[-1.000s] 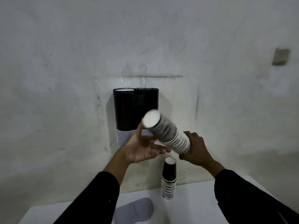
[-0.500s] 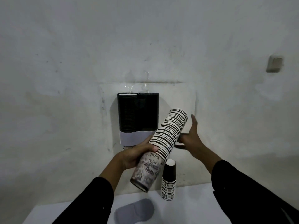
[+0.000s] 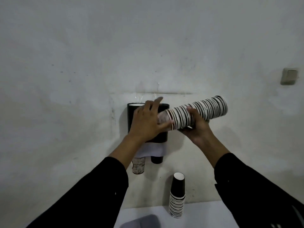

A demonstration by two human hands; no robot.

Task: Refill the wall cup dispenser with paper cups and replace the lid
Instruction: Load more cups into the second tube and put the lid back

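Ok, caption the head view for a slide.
Both hands, left hand and right hand, tip a cup stack toward the open wall dispenser.

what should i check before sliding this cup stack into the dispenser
1. Grip on the cup stack: ok, the left hand holds its narrow end and the right hand cradles it from below.
2. Stack upright over the opening: not ok, it lies nearly sideways, rims pointing right.
3. Dispenser top open: ok, no lid on it.
4. Right tube free: cannot tell, the left hand covers its top; a dark cup shows at its bottom.
5. Left tube: looks full, a white rim shows at the top.
6. Lid within reach: ok, a grey piece, likely the lid, lies on the table by the spare stack.
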